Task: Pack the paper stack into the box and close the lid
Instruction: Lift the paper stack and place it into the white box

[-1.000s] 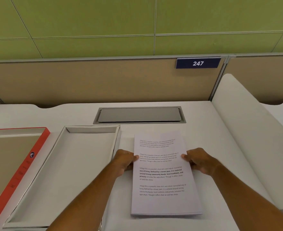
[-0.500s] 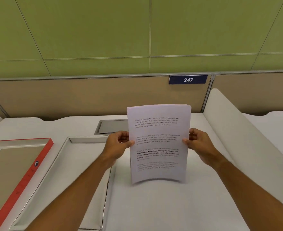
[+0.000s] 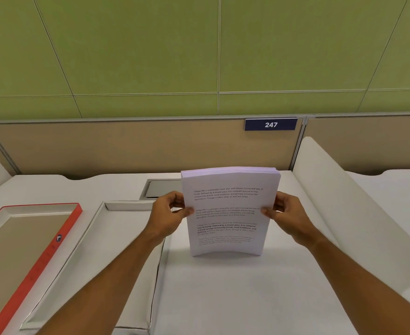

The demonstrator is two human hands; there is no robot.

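Note:
The paper stack, white sheets with printed text, stands upright on its bottom edge on the white desk. My left hand grips its left edge and my right hand grips its right edge. The open white box lies flat to the left of the stack, partly hidden by my left forearm. Further left lies the red-edged lid, inside up.
A grey cable hatch is set in the desk behind the stack. A curved white divider rises on the right. A tan partition with a blue "247" sign closes the back.
The stack went from lying flat on the desk to being lifted in both hands, and now it stands upright with its bottom edge on the desk.

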